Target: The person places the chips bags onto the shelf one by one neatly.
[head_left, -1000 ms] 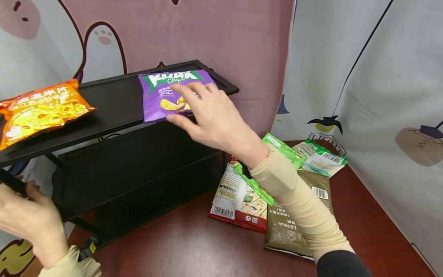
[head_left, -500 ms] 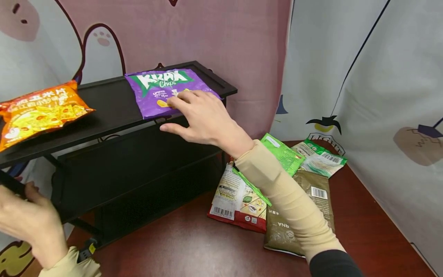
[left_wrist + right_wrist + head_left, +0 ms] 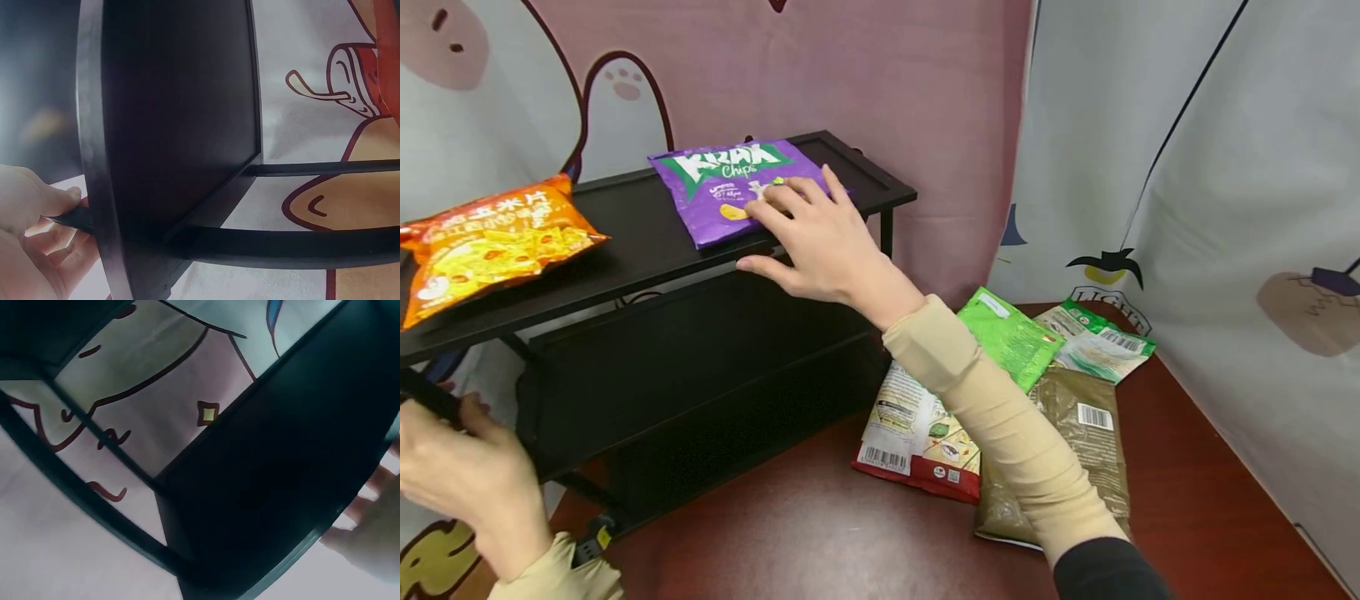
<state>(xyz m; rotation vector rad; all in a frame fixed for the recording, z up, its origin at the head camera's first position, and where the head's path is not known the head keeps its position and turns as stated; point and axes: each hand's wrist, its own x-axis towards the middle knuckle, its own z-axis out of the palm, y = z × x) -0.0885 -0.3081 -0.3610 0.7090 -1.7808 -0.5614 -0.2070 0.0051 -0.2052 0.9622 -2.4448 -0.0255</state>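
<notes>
Black rack's top shelf (image 3: 632, 210): purple chip bag (image 3: 703, 200) lies flat, right of orange bag (image 3: 497, 246). Right hand (image 3: 823, 242): fingers spread over purple chip bag's near right part. Left hand (image 3: 467, 479): fingers curled round rack post (image 3: 78, 219), near left.

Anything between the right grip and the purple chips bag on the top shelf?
Nothing visible. In the head view, the right grip has its fingers over the lower right part of the purple chips bag, no other thing between. The orange bag lies off to the left on the top shelf, clear of both.
</notes>
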